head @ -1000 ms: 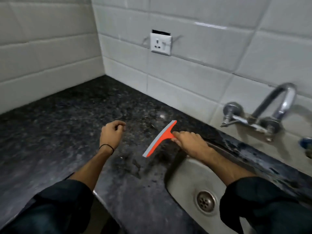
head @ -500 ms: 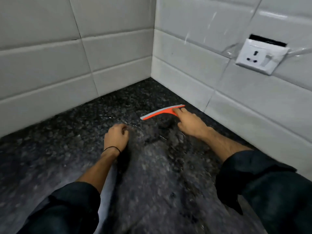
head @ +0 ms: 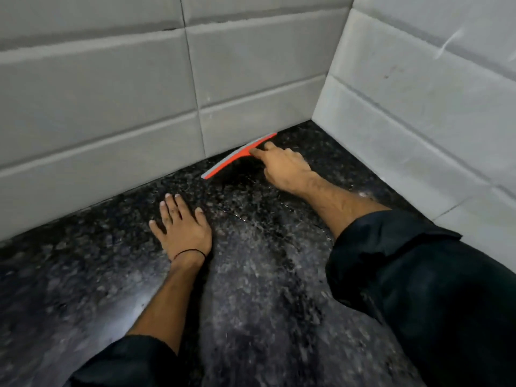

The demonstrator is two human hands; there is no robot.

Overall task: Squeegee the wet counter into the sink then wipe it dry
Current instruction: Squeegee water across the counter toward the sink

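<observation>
An orange squeegee with a grey rubber blade (head: 237, 156) lies against the foot of the tiled wall, near the corner of the wet black granite counter (head: 259, 289). My right hand (head: 284, 166) grips its short handle, fingers stretched towards the blade. My left hand (head: 181, 227) rests flat on the counter with fingers spread, holding nothing, a little in front and left of the squeegee. A thin line of water runs across the stone between my arms. The sink is out of view.
Grey tiled walls (head: 111, 107) meet in a corner at the upper right (head: 326, 107) and close off the counter on two sides. Dark sleeves cover both forearms at the bottom of the view.
My right hand carried the squeegee away from the sink to the corner wall. My left hand went from a fist to a flat, spread palm. The view swung left, losing the sink and socket.
</observation>
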